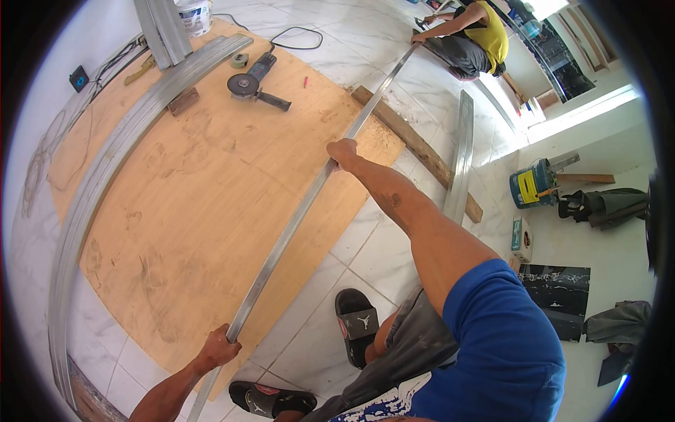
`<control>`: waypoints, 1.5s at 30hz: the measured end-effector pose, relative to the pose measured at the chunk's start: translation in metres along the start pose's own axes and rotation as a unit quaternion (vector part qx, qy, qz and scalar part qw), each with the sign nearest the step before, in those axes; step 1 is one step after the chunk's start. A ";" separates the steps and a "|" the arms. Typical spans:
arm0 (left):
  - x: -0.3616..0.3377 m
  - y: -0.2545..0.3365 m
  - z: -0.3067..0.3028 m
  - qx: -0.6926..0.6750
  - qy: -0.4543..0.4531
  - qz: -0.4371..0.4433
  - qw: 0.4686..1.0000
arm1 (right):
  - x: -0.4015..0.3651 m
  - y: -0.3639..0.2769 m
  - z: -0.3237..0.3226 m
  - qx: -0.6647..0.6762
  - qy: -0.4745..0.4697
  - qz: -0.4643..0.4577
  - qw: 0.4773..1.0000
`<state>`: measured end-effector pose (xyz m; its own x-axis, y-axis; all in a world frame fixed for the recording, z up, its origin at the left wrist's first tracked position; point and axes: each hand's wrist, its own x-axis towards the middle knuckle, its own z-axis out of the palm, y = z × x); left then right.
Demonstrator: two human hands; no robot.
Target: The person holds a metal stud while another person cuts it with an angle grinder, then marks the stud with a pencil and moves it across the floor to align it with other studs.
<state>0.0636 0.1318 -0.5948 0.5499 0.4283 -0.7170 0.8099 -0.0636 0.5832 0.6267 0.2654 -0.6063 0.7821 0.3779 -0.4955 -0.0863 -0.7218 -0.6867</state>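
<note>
A long, thin metal profile (290, 228) runs from the bottom left up to the top right over a plywood sheet (190, 190). My left hand (219, 347) is closed around it near its lower part. Further up, my right hand (342, 153) grips the same profile. At the far end a crouching co-worker (485, 35) in a yellow top has a hand on or beside the profile. An angle grinder (254, 81) lies on the plywood, with a tape measure (240, 60) and a small red object (306, 82) near it.
More metal profiles (116, 151) lie along the left, with others (460, 155) at the right. A wooden plank (415, 144) crosses the plywood's right corner. A dark bucket (532, 185) and a small box (522, 239) stand at the right. A cable (299, 29) lies behind.
</note>
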 end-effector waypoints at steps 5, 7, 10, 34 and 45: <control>0.000 -0.001 0.001 -0.003 -0.001 -0.005 1.000 | -0.001 0.000 0.001 0.007 0.008 0.005 1.000; 0.001 -0.002 0.002 -0.001 0.000 -0.002 1.000 | -0.001 -0.001 0.001 0.008 0.006 0.006 1.000; 0.001 -0.002 0.002 -0.001 0.001 0.001 1.000 | -0.001 0.000 -0.001 0.014 -0.008 0.004 1.000; 0.000 0.000 0.001 0.001 0.002 0.002 1.000 | -0.017 -0.007 -0.008 0.020 -0.024 -0.008 0.999; 0.000 -0.001 0.001 -0.001 0.003 -0.001 1.000 | -0.020 -0.009 -0.007 0.006 -0.016 0.001 1.000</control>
<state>0.0629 0.1306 -0.5957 0.5471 0.4330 -0.7163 0.8105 -0.0603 0.5826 0.6162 0.2602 -0.5861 0.7617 0.3956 -0.5131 -0.0950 -0.7152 -0.6924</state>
